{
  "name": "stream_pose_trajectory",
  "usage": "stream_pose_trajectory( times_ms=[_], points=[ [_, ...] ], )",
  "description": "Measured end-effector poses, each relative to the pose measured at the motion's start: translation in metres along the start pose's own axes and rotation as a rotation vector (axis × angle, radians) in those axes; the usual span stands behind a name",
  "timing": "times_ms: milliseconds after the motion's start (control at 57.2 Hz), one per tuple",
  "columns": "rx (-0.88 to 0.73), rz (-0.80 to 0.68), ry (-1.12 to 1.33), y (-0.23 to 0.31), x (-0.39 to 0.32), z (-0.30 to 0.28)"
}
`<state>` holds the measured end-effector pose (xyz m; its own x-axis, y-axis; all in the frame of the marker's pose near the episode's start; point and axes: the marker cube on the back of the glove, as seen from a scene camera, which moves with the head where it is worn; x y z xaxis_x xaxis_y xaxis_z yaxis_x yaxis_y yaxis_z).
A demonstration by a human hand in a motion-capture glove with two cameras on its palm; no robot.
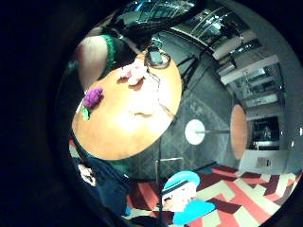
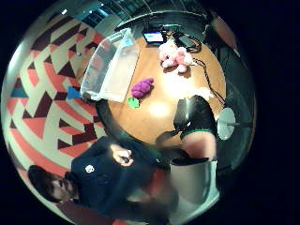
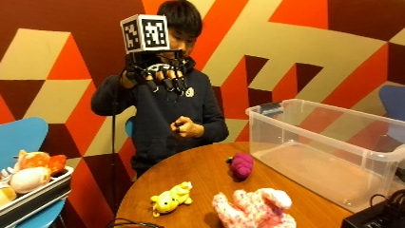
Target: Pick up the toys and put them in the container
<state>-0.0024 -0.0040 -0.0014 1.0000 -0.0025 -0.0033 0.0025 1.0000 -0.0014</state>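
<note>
Well below the raised right hand [image 3: 157, 76], three toys lie on the round table [image 3: 190, 175]: a purple toy [image 3: 241, 166] nearest the container [image 3: 329, 149], a yellow toy [image 3: 171, 198] nearer the table's edge, and a pink plush [image 3: 256, 209] beside it. None of them touches the hand, and none is in the container, which stands on the table just beside the purple toy with nothing visible inside.

The gloved hand is held up at about face height, palm out toward the table, fingers [image 3: 166, 80] hanging loosely curled around nothing. Both palm views look down on the tabletop from far off, with the purple toy [image 2: 142, 87] and pink plush [image 2: 174, 57] small beneath. The person's bare hand [image 3: 185, 128] sits curled at the chest, away from the toys.

I judge the task to be at its very start: no toy has been gathered, and the hand is poised rather than reaching. Next, the hand would need to come down and forward to one toy, probably the purple one since it lies closest to the container, spread over it, close round its soft body, then lift clear of the container's wall before letting go.
</note>
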Motion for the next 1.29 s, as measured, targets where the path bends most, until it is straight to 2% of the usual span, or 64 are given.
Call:
stream_pose_trajectory(
  times_ms=[577,734,1101,1293],
  points=[
    [-0.134,-0.001,0.000,-0.088,-0.022,0.015],
    [-0.224,-0.032,-0.069,-0.114,-0.024,0.034],
    [-0.310,-0.093,-0.225,-0.157,-0.041,0.090],
    [-0.318,-0.058,-0.246,-0.181,-0.033,0.121]
  ],
)
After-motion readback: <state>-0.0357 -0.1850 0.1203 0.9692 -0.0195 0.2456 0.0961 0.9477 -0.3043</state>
